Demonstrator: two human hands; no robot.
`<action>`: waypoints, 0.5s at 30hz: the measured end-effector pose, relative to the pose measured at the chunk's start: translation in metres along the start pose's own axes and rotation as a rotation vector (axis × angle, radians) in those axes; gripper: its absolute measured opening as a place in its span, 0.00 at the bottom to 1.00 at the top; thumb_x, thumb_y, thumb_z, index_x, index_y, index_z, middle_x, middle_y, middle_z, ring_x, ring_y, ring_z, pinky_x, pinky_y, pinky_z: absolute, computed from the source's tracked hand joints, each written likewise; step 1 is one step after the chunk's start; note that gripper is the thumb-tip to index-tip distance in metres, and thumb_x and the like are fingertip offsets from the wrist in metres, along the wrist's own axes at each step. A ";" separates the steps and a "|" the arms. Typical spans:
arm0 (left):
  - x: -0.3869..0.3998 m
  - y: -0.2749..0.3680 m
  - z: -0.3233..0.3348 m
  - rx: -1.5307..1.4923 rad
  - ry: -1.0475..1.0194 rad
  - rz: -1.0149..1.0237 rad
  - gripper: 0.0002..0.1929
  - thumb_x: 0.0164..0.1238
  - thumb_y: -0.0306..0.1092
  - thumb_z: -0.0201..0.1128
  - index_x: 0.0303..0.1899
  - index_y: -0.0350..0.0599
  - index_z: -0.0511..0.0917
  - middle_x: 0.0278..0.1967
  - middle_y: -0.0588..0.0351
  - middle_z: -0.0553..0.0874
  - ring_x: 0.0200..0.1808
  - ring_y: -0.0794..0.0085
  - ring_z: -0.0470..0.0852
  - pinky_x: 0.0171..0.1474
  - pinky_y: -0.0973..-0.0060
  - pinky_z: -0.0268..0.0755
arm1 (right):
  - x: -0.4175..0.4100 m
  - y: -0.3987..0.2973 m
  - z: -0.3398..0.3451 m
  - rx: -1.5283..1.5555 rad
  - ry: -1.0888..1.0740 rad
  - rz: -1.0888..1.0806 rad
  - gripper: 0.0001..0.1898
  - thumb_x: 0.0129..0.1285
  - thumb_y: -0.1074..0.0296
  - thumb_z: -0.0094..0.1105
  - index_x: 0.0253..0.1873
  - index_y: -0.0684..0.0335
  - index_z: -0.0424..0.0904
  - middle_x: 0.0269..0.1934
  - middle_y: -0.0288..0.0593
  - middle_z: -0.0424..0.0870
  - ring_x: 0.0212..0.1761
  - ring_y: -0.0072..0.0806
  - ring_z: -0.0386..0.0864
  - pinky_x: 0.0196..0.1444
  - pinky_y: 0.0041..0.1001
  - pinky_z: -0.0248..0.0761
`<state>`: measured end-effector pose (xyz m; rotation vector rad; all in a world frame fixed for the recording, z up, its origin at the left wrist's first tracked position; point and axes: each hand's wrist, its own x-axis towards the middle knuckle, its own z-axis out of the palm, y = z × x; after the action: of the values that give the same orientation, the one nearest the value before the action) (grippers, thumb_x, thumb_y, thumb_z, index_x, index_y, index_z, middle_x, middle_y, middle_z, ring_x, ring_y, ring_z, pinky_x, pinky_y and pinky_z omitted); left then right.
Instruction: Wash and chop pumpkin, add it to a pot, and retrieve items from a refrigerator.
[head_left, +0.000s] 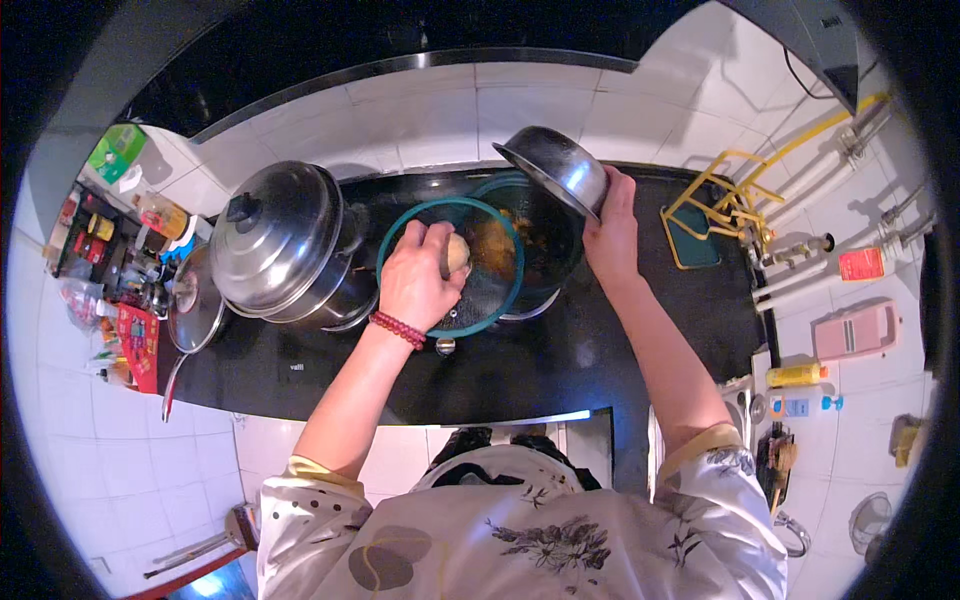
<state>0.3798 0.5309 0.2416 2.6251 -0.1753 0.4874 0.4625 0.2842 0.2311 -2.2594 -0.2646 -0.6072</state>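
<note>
My left hand (424, 274) grips the round light knob of a glass pot lid (484, 330) with a teal rim, held above the stove. Behind and to the right of the lid is a dark pan (559, 277) with brownish-orange food (499, 244) in it, partly seen through the glass. My right hand (616, 225) holds a stainless steel bowl (559, 169) by its edge, tilted over the pan's far right part. The inside of the bowl is hidden from view. A burner knob (445, 346) shows just below the lid.
A large lidded steel pot (277, 240) stands on the left burner. Beside it are a glass-lidded pan (196, 300) with a handle and many bottles and packets (161, 217). At the right are a yellow wire rack (694, 232), wall pipes (802, 281) and a pink grater (857, 330).
</note>
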 end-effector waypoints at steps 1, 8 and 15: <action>-0.001 -0.003 0.001 -0.009 -0.005 0.003 0.24 0.49 0.33 0.74 0.50 0.43 0.77 0.43 0.47 0.79 0.42 0.50 0.82 0.46 0.60 0.78 | 0.003 0.000 0.001 -0.015 0.004 0.004 0.32 0.51 0.88 0.47 0.65 0.65 0.58 0.56 0.57 0.66 0.56 0.57 0.73 0.60 0.41 0.68; 0.003 0.002 0.001 0.002 -0.001 0.032 0.25 0.48 0.32 0.74 0.51 0.45 0.77 0.42 0.48 0.79 0.42 0.50 0.82 0.46 0.60 0.78 | -0.013 0.034 0.019 0.002 0.015 0.094 0.26 0.60 0.87 0.46 0.65 0.65 0.60 0.52 0.51 0.73 0.47 0.39 0.80 0.44 0.32 0.77; 0.022 0.009 0.024 0.000 -0.019 0.106 0.26 0.47 0.33 0.74 0.51 0.47 0.77 0.43 0.49 0.79 0.45 0.51 0.82 0.47 0.61 0.78 | -0.025 0.021 -0.022 0.685 0.153 0.587 0.21 0.67 0.78 0.49 0.65 0.65 0.62 0.54 0.50 0.77 0.40 0.34 0.84 0.28 0.29 0.83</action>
<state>0.4055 0.5109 0.2335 2.6313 -0.3225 0.4980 0.4406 0.2539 0.2186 -1.5078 0.2387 -0.3022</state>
